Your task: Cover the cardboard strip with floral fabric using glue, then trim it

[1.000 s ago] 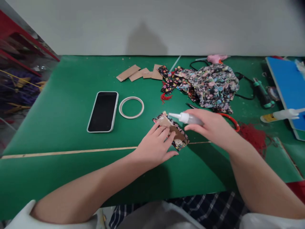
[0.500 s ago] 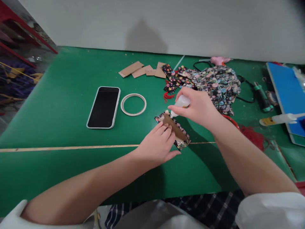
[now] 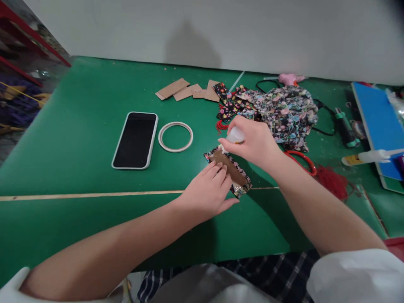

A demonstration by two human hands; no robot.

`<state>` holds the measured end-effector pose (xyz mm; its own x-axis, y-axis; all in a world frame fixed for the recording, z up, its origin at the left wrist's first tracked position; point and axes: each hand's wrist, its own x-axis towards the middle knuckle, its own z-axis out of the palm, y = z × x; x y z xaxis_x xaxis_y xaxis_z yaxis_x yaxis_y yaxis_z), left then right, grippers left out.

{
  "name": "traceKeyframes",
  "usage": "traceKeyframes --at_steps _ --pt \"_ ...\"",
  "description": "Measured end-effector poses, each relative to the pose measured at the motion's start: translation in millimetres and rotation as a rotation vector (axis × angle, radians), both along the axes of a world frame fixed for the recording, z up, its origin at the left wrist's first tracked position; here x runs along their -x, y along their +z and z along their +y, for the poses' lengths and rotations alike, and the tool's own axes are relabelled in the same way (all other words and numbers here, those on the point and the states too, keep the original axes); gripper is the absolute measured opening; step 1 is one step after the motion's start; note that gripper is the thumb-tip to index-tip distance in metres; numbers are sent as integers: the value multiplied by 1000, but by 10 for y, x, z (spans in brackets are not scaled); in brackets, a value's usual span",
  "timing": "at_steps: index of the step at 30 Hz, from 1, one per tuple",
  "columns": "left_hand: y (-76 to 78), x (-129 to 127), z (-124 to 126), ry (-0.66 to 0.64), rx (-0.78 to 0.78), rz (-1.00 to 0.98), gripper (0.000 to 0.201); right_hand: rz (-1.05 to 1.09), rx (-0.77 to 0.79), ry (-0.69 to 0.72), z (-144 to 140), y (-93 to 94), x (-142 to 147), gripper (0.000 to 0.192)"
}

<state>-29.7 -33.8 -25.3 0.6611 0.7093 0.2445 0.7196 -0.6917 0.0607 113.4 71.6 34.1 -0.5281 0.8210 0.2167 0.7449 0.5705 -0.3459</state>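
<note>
Near the front edge of the table [image 3: 78, 227], your left hand [image 3: 206, 191] lies flat, fingers spread, pinning the near end of the cardboard strip [image 3: 229, 166] on its fabric piece [image 3: 241, 185]. Just beyond, your right hand [image 3: 252, 141] is closed around the glue bottle [image 3: 233, 136], nozzle tipped down onto the strip's far end. Squeeze too hard and glue may flood past the cardboard onto the cloth or your fingertips. Ease the pressing hand and the strip could skid. Farther back, the phone [image 3: 135, 139] and tape ring [image 3: 175, 136] sit within drip reach.
</note>
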Motion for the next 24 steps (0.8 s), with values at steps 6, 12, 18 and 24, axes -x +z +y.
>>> traceKeyframes --at_steps 6,12,18,24 --pt "8 -5 -2 -1 18 31 59 -71 71 43 -41 50 -47 22" --pt "19 5 -7 -4 1 22 58 -28 43 17 -45 51 -56 24" --pt "28 11 -3 -14 30 25 58 -102 82 88 -106 70 -135 19" --pt "46 6 5 -19 15 31 56 -1 50 45 -105 66 -94 21"
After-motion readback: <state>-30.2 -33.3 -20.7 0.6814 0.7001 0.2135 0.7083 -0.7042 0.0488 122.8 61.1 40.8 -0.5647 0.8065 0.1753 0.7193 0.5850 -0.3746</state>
